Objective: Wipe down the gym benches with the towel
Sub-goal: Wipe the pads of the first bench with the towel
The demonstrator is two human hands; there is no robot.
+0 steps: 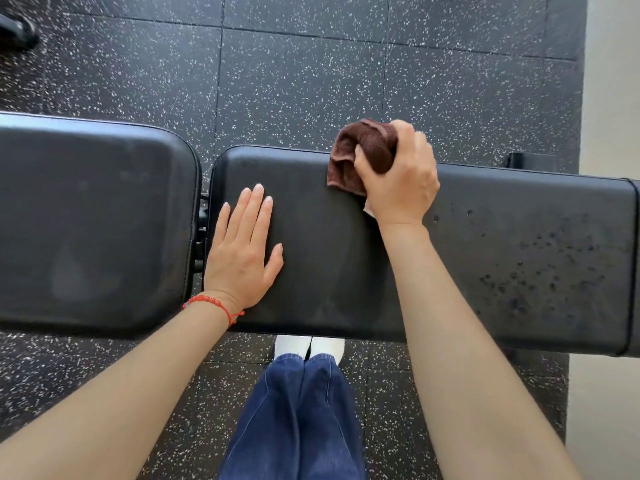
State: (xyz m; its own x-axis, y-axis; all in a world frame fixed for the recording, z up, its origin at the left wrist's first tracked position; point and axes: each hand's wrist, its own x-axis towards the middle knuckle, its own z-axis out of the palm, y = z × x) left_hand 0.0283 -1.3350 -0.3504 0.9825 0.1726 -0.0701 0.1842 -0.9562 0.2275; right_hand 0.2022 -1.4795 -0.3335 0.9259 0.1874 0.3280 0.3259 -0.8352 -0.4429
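A black padded gym bench runs across the view in two parts: a long back pad (485, 244) on the right and a seat pad (93, 223) on the left, with a narrow hinge gap between them. My right hand (398, 178) grips a bunched brown towel (360, 150) and presses it on the far edge of the long pad. My left hand (242, 247) lies flat, fingers together, on the left end of the same pad. Dark droplets speckle the pad's right part (540, 268).
Black speckled rubber floor tiles (311, 81) surround the bench. My legs in blue jeans (294, 417) and white shoes (308, 346) stand at the bench's near side. A pale floor strip (609, 98) runs along the right. A dark piece of equipment (17, 29) sits at the top left.
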